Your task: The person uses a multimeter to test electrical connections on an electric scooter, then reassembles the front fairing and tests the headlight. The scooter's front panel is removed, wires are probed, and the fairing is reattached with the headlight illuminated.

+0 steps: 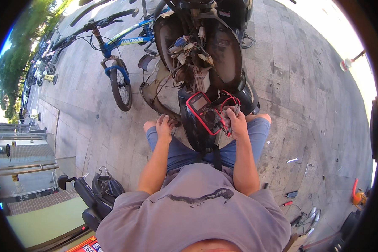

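My right hand is closed on the black and red test probes beside a red-and-black multimeter, which rests tilted on the black front fender between my knees. My left hand has its fingers curled near the edge of a loose body panel; what they hold, if anything, I cannot make out. Above both hands the scooter's opened front shows a tangle of wires and white connectors, with a dark inner shell at each side.
A blue bicycle stands at the upper left on the paving. A black seat is at lower left. A wrench, cables and small tools lie at right, near an orange tool. Railings and parked vehicles line the far left.
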A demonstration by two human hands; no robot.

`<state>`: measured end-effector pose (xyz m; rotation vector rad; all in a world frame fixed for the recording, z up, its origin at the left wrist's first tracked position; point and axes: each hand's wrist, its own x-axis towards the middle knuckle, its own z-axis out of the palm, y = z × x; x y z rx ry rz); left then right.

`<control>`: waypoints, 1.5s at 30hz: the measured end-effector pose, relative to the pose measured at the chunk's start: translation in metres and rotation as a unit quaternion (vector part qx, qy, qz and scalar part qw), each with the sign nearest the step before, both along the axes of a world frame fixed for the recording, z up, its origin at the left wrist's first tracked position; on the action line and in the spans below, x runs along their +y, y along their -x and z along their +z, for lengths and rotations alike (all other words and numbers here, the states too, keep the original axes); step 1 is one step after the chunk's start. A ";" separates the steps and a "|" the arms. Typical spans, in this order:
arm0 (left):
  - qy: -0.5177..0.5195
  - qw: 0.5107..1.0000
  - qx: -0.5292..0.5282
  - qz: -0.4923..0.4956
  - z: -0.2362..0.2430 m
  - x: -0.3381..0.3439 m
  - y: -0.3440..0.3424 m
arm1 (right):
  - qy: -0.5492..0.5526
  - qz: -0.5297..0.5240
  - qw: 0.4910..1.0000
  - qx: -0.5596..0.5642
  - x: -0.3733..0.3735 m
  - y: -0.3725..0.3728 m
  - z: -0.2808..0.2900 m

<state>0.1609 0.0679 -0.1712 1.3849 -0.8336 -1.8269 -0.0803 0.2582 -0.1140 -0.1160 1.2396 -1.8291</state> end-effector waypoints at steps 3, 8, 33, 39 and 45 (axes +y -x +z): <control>0.004 1.000 0.014 0.005 0.010 0.005 0.000 | -0.041 0.013 0.998 0.039 -0.006 -0.006 0.000; -0.071 0.994 0.071 -0.032 -0.003 0.013 -0.010 | -0.088 0.006 0.973 0.215 -0.015 -0.018 0.001; -0.185 0.972 0.106 -0.099 -0.046 0.028 -0.025 | -0.368 0.268 0.693 0.559 -0.017 -0.038 0.026; -0.183 0.972 0.122 -0.085 -0.052 0.027 -0.025 | -0.371 0.252 0.703 0.552 -0.022 -0.044 0.021; -0.180 0.970 0.150 -0.068 -0.048 0.024 -0.025 | -0.345 0.251 0.707 0.564 -0.017 -0.047 0.021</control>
